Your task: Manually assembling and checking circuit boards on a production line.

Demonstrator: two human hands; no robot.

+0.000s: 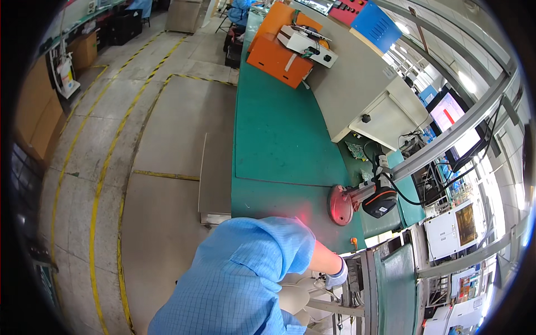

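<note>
My left arm in a blue checked sleeve comes up from the lower edge and bends to the right. At its end my left hand [336, 276], in a pale glove, is down by the metal frame [368, 285] of a line with a green belt. Small metal parts [321, 277] lie close to the hand; I cannot tell whether it touches them. Its fingers are too small and partly hidden to read. My right hand does not show. Above the hand, a small orange object [354, 241] is at the green bench's edge.
The green bench [279, 134] runs away ahead. On it stand a red round base [340, 205], a black handheld scanner [380, 202], a large grey cabinet [357, 72] and orange boxes [279, 58]. Monitors [449, 117] hang at right. Yellow-striped floor [106, 162] lies left; another person [241, 11] sits far ahead.
</note>
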